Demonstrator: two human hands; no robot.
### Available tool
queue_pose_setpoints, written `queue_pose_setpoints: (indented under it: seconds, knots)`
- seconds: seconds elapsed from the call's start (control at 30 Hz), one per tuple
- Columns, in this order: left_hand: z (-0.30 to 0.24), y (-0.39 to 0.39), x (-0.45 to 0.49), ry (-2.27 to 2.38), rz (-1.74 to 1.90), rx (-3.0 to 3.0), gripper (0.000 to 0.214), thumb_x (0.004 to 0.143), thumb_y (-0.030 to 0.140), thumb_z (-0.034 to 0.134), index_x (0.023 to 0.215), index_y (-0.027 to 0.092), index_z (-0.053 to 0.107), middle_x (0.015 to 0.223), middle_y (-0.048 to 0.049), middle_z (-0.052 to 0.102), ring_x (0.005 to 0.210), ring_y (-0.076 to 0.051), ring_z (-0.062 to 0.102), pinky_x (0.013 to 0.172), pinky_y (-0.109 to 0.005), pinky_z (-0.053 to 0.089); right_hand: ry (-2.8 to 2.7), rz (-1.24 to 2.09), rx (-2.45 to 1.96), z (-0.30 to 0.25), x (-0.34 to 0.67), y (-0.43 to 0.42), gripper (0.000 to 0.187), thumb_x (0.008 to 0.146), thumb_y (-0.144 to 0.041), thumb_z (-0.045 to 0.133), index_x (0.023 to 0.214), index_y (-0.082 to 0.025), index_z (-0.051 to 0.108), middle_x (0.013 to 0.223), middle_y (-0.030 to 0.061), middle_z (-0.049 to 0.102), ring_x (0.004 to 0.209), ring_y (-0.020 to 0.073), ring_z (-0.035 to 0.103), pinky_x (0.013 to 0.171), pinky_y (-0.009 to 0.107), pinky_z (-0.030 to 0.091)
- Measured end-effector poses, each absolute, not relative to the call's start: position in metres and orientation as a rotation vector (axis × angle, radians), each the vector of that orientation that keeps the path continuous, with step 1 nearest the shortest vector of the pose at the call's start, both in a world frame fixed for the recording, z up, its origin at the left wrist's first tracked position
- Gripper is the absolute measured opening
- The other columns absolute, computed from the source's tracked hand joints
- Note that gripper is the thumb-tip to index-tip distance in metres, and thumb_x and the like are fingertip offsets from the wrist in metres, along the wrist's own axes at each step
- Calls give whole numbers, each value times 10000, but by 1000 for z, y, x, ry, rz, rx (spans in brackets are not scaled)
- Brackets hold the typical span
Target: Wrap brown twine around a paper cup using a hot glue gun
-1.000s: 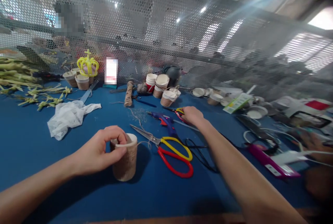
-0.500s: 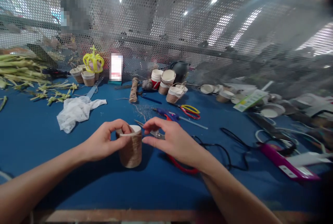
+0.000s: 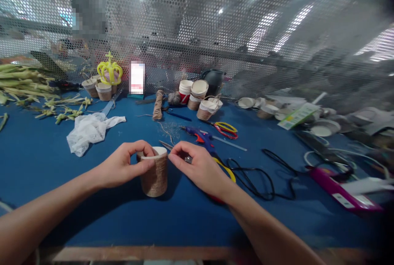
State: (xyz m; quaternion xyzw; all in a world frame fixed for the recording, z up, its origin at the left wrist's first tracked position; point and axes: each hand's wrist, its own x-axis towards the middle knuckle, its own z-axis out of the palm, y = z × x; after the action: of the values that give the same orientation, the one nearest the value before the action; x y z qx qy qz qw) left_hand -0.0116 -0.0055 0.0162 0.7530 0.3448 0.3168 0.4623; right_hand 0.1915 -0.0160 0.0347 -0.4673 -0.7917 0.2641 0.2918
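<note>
A paper cup wrapped in brown twine (image 3: pixel 154 178) stands upright on the blue table (image 3: pixel 61 166). My left hand (image 3: pixel 123 166) grips it from the left, thumb and fingers on the rim. My right hand (image 3: pixel 201 170) is at the cup's right rim with thumb and forefinger pinched together; what they pinch is too small to make out. This hand lies over a pair of large scissors with yellow and red handles (image 3: pixel 228 169), whose blades point toward the cup.
Behind the cup lie a blue glue gun (image 3: pixel 200 135), small scissors (image 3: pixel 226 129), a twine spool (image 3: pixel 158 104) and several paper cups (image 3: pixel 197 96). White crumpled plastic (image 3: pixel 89 131), green leaves (image 3: pixel 24 84), a black cable (image 3: pixel 261 174) and a mesh screen (image 3: pixel 215 31) are around.
My right hand drew back from the small scissors at the far side to the cup's right rim and pinched shut there. My left hand stayed on the cup.
</note>
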Motion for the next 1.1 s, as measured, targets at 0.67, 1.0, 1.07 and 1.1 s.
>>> queue_pose_setpoints:
  seconds: [0.67,1.0,1.07,1.1]
  knots:
    - [18,-8,-13,879,761,1891,171,803,285,488,714,140,496,791,-44,591,761,-160,521,693,-272,415,-2161,683,-931,30,195,-12,262,799,-160,547,1060,-187,556,1129,77,572,1069,163,521,936,342,403]
    - [20,-7,-10,818,774,1899,159,811,260,489,709,139,498,862,-72,616,835,-181,545,752,-298,419,-2228,701,-928,30,190,-14,75,826,-180,555,897,-171,578,963,56,611,956,159,541,887,329,423]
    - [20,-8,-10,813,767,1905,142,800,254,503,718,138,501,864,-74,617,832,-182,545,752,-299,417,-2234,689,-931,31,188,-17,73,822,-179,557,890,-169,583,948,54,611,950,160,540,878,324,425]
    - [20,-9,-10,818,767,1912,139,796,253,508,717,138,501,852,-72,613,822,-180,543,744,-297,417,-2234,695,-928,31,187,-18,82,819,-182,559,895,-169,587,951,54,612,956,161,540,883,324,422]
